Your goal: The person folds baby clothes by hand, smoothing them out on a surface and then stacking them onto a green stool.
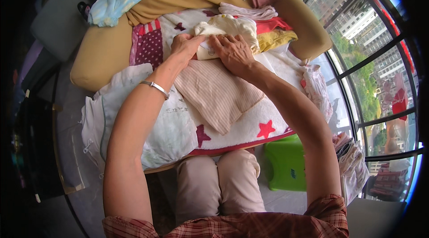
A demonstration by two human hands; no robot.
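Observation:
A cream baby garment (246, 30) with yellow spots along its top lies bunched before me on the blanket. My left hand (186, 45) pinches its left edge, the thumb on top of the cloth. Across its lower front rests my right hand (233, 52), palm down with fingers bent; its thumb is hidden, so I cannot see whether it grips the cloth. Just below both hands spreads a beige-and-pink striped cloth (219, 92). A pale, thin garment or sleep sack (167, 127) with a zip lies under and beside my left forearm.
The white star-patterned blanket (241, 130) covers a tan sofa seat. Red (273, 25) and yellow clothes (276, 39) lie to the right. A light-blue garment (115, 0) hangs on the left armrest (100, 57). A green plastic stool (285, 164) stands below right, near the windows (372, 53).

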